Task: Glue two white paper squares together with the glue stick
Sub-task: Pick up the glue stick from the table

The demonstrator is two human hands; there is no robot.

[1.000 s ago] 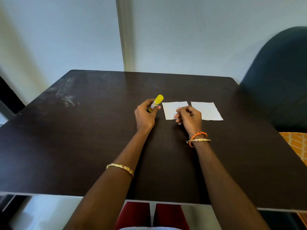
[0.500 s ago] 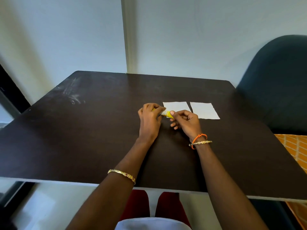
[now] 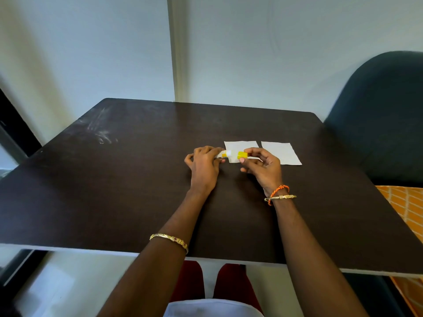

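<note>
We take the near paper square (image 3: 238, 149) as our landmark: it lies flat on the dark table (image 3: 137, 191), and the second paper square (image 3: 280, 153) lies just to its right, apart from it by a thin strip of bare tabletop. Over the landmark square's near left corner we see the glue stick (image 3: 225, 154) held level, its white body pointing left and its bare end facing right. Our left hand (image 3: 204, 164), just left of that corner, curls its fingers around the white body, so most of the tube is hidden inside the fist. Our right hand (image 3: 263, 167), on the near side of the square and covering part of its lower edge, pinches the yellow cap (image 3: 242, 154) between thumb and forefinger while the other fingers stay loosely bent. The cap sits just right of the tube's end; whether it is fully off or barely touching the tube we cannot tell. Beyond the second square, off the table's right edge, stands a dark blue chair (image 3: 380, 115). A gold bangle (image 3: 169, 239) rings the left forearm, nearer us than the landmark square.
</note>
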